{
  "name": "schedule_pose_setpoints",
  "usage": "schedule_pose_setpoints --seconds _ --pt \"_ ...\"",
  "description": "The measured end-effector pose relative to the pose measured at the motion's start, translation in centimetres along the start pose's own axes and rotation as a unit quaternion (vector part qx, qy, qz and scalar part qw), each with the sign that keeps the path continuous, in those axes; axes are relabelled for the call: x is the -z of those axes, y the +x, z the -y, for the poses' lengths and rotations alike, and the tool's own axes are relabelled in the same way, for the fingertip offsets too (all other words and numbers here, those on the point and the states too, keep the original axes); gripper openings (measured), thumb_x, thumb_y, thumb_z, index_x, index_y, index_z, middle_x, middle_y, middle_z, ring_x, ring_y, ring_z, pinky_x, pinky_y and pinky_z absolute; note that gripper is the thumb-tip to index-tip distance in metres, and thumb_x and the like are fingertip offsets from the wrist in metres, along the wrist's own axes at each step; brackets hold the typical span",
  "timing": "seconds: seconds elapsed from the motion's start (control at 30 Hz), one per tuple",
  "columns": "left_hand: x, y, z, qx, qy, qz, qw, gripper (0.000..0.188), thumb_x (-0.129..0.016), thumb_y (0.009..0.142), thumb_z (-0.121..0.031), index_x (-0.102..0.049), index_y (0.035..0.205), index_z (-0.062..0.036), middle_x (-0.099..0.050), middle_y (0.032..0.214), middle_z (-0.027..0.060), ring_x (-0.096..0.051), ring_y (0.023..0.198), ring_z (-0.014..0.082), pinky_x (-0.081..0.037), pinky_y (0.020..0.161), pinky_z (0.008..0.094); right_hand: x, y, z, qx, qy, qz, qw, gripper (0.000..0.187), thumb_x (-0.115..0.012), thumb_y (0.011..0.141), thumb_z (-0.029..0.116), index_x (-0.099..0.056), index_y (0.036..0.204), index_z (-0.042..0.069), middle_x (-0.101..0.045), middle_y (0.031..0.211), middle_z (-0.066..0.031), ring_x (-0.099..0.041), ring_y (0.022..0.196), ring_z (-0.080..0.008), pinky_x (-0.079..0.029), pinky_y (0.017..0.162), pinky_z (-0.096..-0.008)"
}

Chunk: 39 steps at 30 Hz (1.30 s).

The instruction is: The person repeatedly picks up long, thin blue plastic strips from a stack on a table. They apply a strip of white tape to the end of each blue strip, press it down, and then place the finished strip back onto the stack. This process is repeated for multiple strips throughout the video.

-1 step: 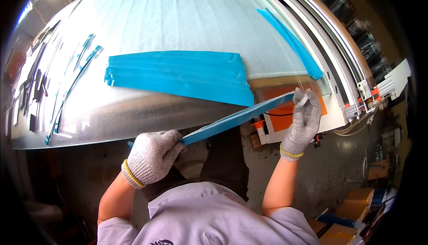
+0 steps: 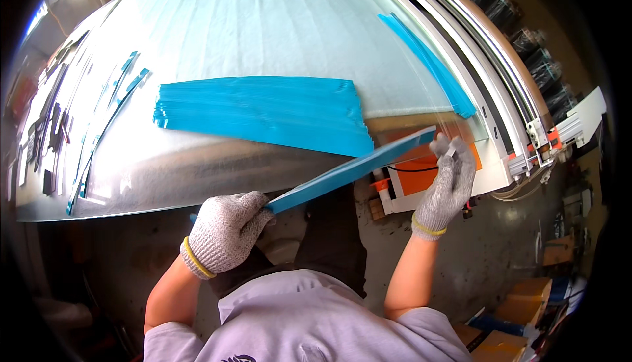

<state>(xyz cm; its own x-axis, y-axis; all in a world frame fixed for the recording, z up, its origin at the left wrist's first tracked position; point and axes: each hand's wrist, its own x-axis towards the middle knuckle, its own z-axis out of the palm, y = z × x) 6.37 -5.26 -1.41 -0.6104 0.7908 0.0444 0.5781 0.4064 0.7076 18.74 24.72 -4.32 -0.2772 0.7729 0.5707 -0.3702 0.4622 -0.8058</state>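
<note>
My left hand [image 2: 227, 233], in a grey knit glove with a yellow cuff, is closed around the near end of a long blue strip [image 2: 349, 172]. The strip slants up to the right over the table's front edge, its far end just short of my right hand [image 2: 449, 181]. That hand wears a matching glove, its fingers bent together around something small and pale that I cannot make out. A wide row of similar blue strips [image 2: 263, 113] lies side by side on the glass-like sheet [image 2: 263, 33]. A narrower bundle of blue strips [image 2: 431, 66] lies at the right.
White and metal rails [image 2: 487, 52] run along the table's right side. Dark and blue offcuts [image 2: 108, 122] lie scattered at the left. An orange panel [image 2: 418, 174] is by my right hand. Cardboard boxes [image 2: 523, 299] stand on the floor at the lower right.
The strip's far end has tilted up slightly and now sits apart from my right fingers, which were touching it. My left hand keeps its hold.
</note>
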Motion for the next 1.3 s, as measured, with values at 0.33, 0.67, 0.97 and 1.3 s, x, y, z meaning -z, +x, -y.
schedule_pose_setpoints --seconds 0.33,0.67,0.97,1.3 --pt "-5.3 1.2 -2.4 -0.164 0.173 -0.15 0.96 0.021 -0.069 0.073 -0.01 -0.065 0.093 -0.0072 -0.062 0.078 0.0102 -0.062 0.068 0.0326 -0.046 0.063 0.0457 -3.0 -7.6 -0.1 -0.199 0.287 0.275 0.896 0.05 -0.087 0.083 0.015 -0.06 0.122 -0.004 -0.071 0.104 -0.0158 -0.063 0.117 -0.0296 -0.048 0.105 -0.0448" --pt "-6.5 -0.1 -2.4 -0.235 0.272 -0.193 0.913 0.024 -0.072 0.075 -0.014 -0.068 0.097 -0.0056 -0.063 0.079 0.0078 -0.06 0.065 0.0257 -0.046 0.06 0.0419 -0.1 -6.4 0.6 -0.196 0.307 0.332 0.87 0.02 -0.083 0.082 0.009 -0.072 0.096 0.0 -0.069 0.089 -0.0105 -0.065 0.105 -0.0299 -0.053 0.096 -0.0423" --pt "-6.3 0.8 -2.1 -0.113 0.002 -0.073 0.991 0.008 -0.067 0.089 -0.013 -0.066 0.089 -0.0058 -0.064 0.073 0.0099 -0.063 0.064 0.0318 -0.048 0.057 0.0391 -0.7 -6.0 0.8 -0.241 0.216 0.296 0.899 0.014 -0.075 0.087 -0.003 -0.069 0.099 -0.001 -0.071 0.093 -0.0123 -0.07 0.093 -0.0247 -0.055 0.092 -0.0391" --pt "-5.7 1.6 -1.6 0.169 -0.472 0.054 0.864 0.028 -0.055 0.106 -0.02 -0.067 0.092 0.0007 -0.06 0.072 0.0022 -0.052 0.066 0.0068 -0.043 0.061 0.0249 -1.3 -8.0 2.6 -0.275 0.145 0.398 0.863 0.014 -0.063 0.092 -0.008 -0.072 0.1 0.0 -0.07 0.105 -0.0092 -0.061 0.077 -0.0076 -0.049 0.066 -0.0216"
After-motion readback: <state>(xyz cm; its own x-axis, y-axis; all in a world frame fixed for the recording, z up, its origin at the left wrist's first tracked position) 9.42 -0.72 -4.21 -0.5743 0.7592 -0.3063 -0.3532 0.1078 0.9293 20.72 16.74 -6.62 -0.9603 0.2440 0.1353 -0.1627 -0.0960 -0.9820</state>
